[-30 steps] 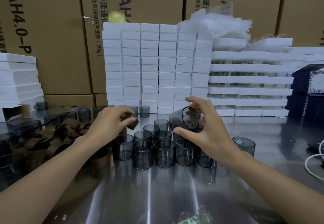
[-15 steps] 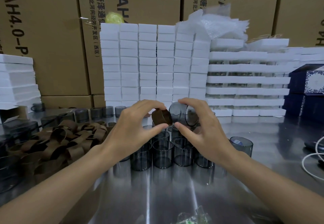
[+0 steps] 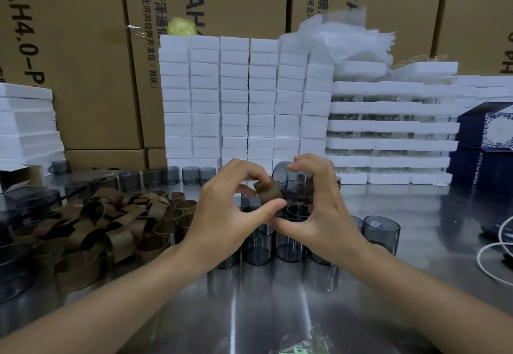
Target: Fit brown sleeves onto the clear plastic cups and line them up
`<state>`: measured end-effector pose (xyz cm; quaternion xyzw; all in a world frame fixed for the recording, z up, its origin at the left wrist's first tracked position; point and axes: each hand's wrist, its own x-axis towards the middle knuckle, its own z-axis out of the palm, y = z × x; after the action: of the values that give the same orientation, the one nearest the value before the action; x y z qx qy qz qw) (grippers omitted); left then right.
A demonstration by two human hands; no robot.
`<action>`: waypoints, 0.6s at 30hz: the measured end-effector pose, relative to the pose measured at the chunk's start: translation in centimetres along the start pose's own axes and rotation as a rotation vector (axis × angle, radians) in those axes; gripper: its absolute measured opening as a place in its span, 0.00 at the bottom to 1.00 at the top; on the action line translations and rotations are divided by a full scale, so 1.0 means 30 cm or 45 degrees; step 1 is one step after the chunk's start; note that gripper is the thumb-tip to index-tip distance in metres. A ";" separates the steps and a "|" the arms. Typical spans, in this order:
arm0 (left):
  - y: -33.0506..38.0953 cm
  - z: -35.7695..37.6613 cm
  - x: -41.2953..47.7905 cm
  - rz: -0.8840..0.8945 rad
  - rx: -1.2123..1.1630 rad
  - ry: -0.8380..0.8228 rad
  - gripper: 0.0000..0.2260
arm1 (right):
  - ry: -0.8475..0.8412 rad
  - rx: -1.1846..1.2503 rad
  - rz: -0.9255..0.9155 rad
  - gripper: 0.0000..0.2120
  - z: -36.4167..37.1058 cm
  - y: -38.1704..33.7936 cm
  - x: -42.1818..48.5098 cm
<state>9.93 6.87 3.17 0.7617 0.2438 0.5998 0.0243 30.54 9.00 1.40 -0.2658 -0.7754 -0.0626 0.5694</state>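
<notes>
One sleeve: pinched by left hand, thumb under, fingers over; mid-air above the bare cups.
Held cup: on its side, right hand curled round it; 2 o'clock of sleeve, touching.
Axis: both roughly 9-to-3; judged push, sleeve toward 3.
Sleeve pile: 9 o'clock.

The bare left forearm comes in from the lower left and the right forearm from the lower right, so the two hands meet in the middle. The left hand pinches a brown sleeve, thumb beneath it and curled fingers on top. The right hand sits just beside it, thumbs close together, with its fingers arched over a clear cup held on its side.
</notes>
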 end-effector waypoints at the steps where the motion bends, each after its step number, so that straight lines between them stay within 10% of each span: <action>1: 0.004 0.004 -0.004 -0.015 -0.018 -0.001 0.15 | 0.013 -0.010 -0.002 0.35 -0.001 -0.005 0.000; 18: 0.028 -0.009 0.032 -0.565 -0.424 -0.145 0.11 | -0.009 0.265 0.278 0.34 -0.014 -0.076 0.007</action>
<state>10.12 6.44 4.40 0.7077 0.3009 0.5679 0.2933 29.75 6.96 2.22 -0.2883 -0.7461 0.0811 0.5946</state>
